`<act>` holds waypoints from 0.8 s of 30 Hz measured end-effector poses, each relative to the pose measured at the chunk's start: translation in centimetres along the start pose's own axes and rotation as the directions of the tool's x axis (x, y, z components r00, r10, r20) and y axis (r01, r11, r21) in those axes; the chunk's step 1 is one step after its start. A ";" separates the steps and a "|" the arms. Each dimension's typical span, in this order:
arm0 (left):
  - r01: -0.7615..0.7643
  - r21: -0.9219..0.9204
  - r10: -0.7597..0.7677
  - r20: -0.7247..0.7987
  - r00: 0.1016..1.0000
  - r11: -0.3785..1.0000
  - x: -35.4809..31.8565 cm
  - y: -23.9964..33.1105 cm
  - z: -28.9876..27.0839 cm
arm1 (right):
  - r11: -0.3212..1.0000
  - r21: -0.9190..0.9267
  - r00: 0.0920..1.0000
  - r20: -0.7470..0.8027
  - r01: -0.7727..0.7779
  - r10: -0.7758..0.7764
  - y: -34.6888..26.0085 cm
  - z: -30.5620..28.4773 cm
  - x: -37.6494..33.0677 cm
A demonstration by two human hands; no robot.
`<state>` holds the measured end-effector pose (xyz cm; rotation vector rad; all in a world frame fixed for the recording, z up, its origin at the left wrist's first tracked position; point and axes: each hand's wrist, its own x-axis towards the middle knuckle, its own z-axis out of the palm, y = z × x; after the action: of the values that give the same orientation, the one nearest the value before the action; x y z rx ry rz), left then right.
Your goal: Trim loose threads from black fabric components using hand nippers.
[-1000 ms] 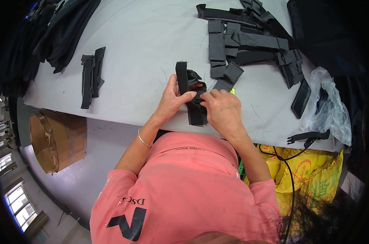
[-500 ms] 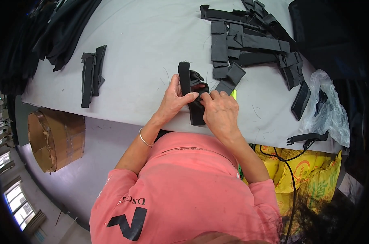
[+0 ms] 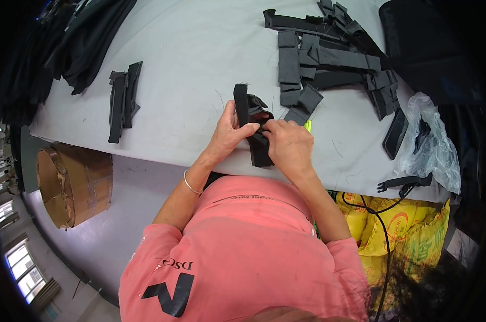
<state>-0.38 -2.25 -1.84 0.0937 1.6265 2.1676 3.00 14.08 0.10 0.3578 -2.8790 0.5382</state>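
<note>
Near the table's front edge, both my hands hold one black fabric strip (image 3: pixel 260 152) with a folded, looped part at its middle. My left hand (image 3: pixel 228 134) grips it from the left, thumb pressed on the fold. From the right, my right hand (image 3: pixel 290 144) pinches the folded part, its fingertips partly hidden by the cloth. Just beyond my right hand lies a heap of similar dark fabric strips (image 3: pixel 342 58). Something bright yellow-green (image 3: pixel 308 126) peeks out beside that hand. Two or so more strips (image 3: pixel 124 103) lie stacked on the left of the table.
A phone-like black slab (image 3: pixel 395 134) and a clear plastic bag (image 3: pixel 433 145) lie at the right, near a black buckle strap (image 3: pixel 405 183). Dark cloth (image 3: pixel 95 45) hangs over the far left. Below stand a cardboard drum (image 3: pixel 76 185) and yellow sacks (image 3: pixel 401 228).
Hardly anything differs. My right fingers have shifted slightly at the fold and curl a little more; the left hand keeps its grip on the strip.
</note>
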 end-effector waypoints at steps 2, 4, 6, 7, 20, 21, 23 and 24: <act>0.044 -0.016 -0.045 -0.043 0.998 0.999 -0.2 0.3 -0.4 | 0.952 0.268 0.988 0.090 -0.144 0.124 0.2 -1.5 0.1; 0.026 -0.024 -0.028 -0.075 0.997 0.999 -0.7 0.3 -0.8 | 0.900 0.383 0.976 0.148 -0.208 0.162 0.8 -2.8 -0.1; 0.009 -0.031 -0.013 -0.101 0.995 0.999 -1.0 0.5 -1.2 | 0.829 0.486 0.958 0.209 -0.277 0.197 1.6 -3.4 -0.5; 0.029 -0.017 -0.031 -0.106 0.994 0.999 -1.1 0.6 -1.3 | 0.751 0.584 0.950 0.233 -0.308 0.209 2.0 -3.6 -0.7; 0.088 -0.065 -0.093 -0.085 0.992 0.994 -2.3 3.4 -3.6 | 0.547 0.766 0.938 0.226 -0.337 0.261 2.4 -3.7 -0.7; 0.067 -0.033 -0.069 -0.100 0.993 0.997 -2.3 3.4 -3.6 | 0.550 0.767 0.941 0.224 -0.331 0.254 2.4 -3.6 -0.7; 0.040 -0.001 -0.040 -0.118 0.992 0.999 -2.4 3.5 -3.5 | 0.506 0.792 0.936 0.237 -0.341 0.259 2.3 -3.1 -0.7; 0.010 0.050 -0.003 -0.136 0.991 0.999 -2.4 3.6 -3.5 | 0.508 0.793 0.939 0.236 -0.336 0.252 2.2 -3.0 -0.7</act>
<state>-0.33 -7.05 0.87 -0.0455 1.7543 2.1695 3.46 17.36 1.96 -0.0240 -2.5356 2.0125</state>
